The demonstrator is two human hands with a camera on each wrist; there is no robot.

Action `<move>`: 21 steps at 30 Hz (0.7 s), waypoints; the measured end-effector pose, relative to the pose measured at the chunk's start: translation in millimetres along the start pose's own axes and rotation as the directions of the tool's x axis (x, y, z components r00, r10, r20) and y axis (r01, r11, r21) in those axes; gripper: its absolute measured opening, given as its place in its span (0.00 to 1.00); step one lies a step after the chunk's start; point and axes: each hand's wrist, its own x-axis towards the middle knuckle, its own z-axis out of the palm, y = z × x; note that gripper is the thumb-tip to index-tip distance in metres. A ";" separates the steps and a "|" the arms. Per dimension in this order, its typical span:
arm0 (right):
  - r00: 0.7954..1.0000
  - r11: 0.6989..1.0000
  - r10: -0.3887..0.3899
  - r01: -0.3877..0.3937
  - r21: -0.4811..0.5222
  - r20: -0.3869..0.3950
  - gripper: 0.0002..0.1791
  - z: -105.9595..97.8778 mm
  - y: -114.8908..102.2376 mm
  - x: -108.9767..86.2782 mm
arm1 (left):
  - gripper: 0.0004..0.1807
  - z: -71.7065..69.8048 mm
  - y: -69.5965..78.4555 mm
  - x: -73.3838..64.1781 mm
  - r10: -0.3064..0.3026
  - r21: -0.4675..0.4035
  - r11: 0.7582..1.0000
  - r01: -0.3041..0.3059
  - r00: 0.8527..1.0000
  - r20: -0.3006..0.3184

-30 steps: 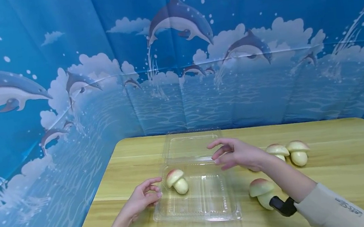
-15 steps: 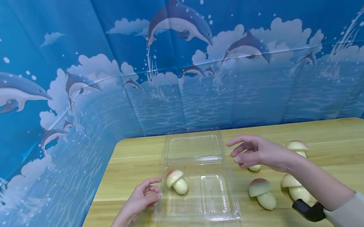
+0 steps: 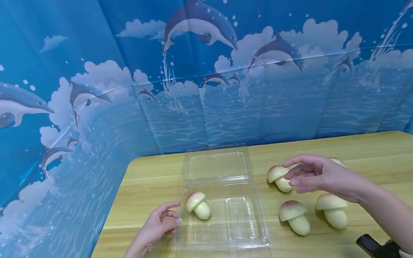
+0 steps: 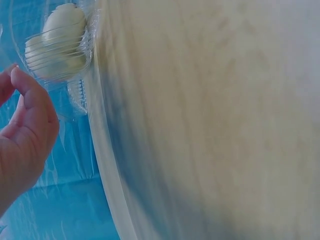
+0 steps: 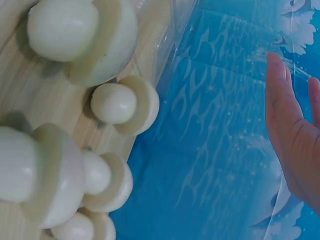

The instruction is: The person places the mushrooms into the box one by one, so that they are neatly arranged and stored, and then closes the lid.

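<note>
A clear plastic clamshell box (image 3: 237,224) lies with its lid (image 3: 216,166) folded back on the wooden table. One toy mushroom (image 3: 202,211), cream with a reddish cap, sits in the left part of its base. At the box's left rim rests my left hand (image 3: 156,227), fingertips right at the edge and fingers loosely bent. My right hand (image 3: 320,177) hovers over the right side, holding nothing, fingers loosely curved. It partly covers a back mushroom (image 3: 279,178) and others behind it. Nearer the front lie two more mushrooms, a left one (image 3: 294,217) and a right one (image 3: 332,210).
The wooden table (image 3: 400,191) has a rounded back edge against a blue dolphin-print curtain (image 3: 203,103). In the right wrist view, several mushrooms, including a large near one (image 5: 55,175), lie close together. A black wrist mount (image 3: 377,248) shows under the right forearm.
My right hand has moved right, from above the box's right edge to over the loose mushrooms, uncovering the back left one. The left hand stays at the rim.
</note>
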 end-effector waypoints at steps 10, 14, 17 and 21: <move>0.999 0.999 -0.013 0.011 0.046 0.031 0.21 -17.9 17.0 -17.0 | 0.32 0.6 1.6 0.2 0.000 0.000 1.000 0.000 1.000 -0.005; 0.994 0.992 -0.026 0.013 0.122 0.102 0.24 -29.0 27.4 -25.9 | 0.32 0.8 1.8 0.5 -0.003 0.001 1.000 0.003 1.000 -0.004; 0.990 0.986 -0.043 0.021 0.164 0.131 0.25 -36.1 35.8 -33.2 | 0.32 0.7 1.9 0.7 0.000 -0.001 1.000 0.000 1.000 0.000; 0.990 0.981 -0.039 0.012 0.194 0.135 0.27 -42.9 45.6 -39.6 | 0.32 0.2 2.0 1.2 0.003 -0.001 1.000 -0.003 1.000 0.002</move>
